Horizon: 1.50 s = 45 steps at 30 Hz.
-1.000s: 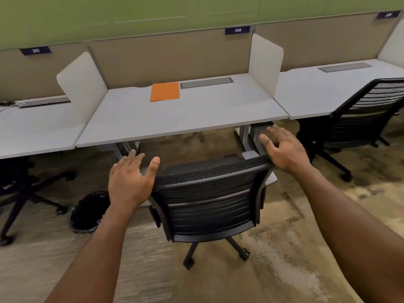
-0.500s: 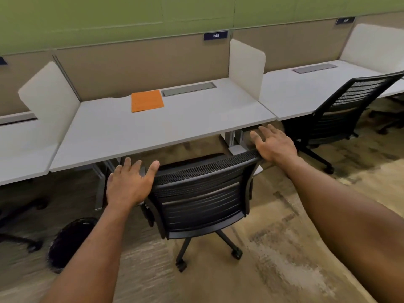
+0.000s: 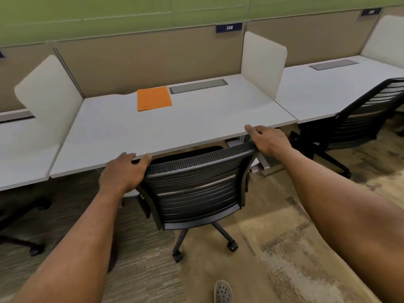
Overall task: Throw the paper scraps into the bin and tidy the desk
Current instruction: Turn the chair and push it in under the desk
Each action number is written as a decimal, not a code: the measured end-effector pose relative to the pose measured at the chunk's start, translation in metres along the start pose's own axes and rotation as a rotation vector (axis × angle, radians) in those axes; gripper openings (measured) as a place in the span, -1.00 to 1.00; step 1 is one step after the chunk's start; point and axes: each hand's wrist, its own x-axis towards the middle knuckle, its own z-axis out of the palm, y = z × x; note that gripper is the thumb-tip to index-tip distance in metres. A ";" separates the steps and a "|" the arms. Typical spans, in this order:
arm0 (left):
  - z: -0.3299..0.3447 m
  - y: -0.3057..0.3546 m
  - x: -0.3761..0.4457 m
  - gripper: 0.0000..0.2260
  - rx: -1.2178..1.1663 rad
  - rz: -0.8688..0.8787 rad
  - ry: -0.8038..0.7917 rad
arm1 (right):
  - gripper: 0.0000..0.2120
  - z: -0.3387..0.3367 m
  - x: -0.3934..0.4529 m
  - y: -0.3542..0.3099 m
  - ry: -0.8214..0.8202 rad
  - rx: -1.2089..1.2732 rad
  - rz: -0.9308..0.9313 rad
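Note:
A black mesh office chair [image 3: 194, 189] stands in front of the white desk [image 3: 175, 130], its seat under the desk edge. My left hand [image 3: 124, 171] rests on the top left corner of the chair back, fingers over the rim. My right hand [image 3: 267, 139] grips the top right corner of the chair back, its fingertips at the desk edge. An orange folder [image 3: 154, 98] lies flat at the back of the desk. No paper scraps and no bin show in view.
White divider panels [image 3: 263, 62] stand at both sides of the desk. A grey cable hatch [image 3: 199, 85] sits beside the folder. Another black chair [image 3: 358, 123] stands at the desk to the right. My shoe [image 3: 222, 291] shows on the carpet below.
The chair has rolled forward under the desk with both hands on its back. The view has moved closer, and the black bin at the lower left has left the frame.

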 end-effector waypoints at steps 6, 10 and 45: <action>0.001 -0.019 0.051 -0.27 0.065 0.000 -0.018 | -0.15 0.018 0.048 -0.027 -0.059 -0.046 -0.054; -0.005 -0.024 0.083 -0.32 0.116 0.028 -0.040 | -0.28 0.027 0.075 -0.049 -0.072 0.002 -0.092; -0.019 -0.052 0.240 -0.34 0.017 -0.001 0.012 | -0.40 0.054 0.189 -0.127 -0.045 0.129 -0.005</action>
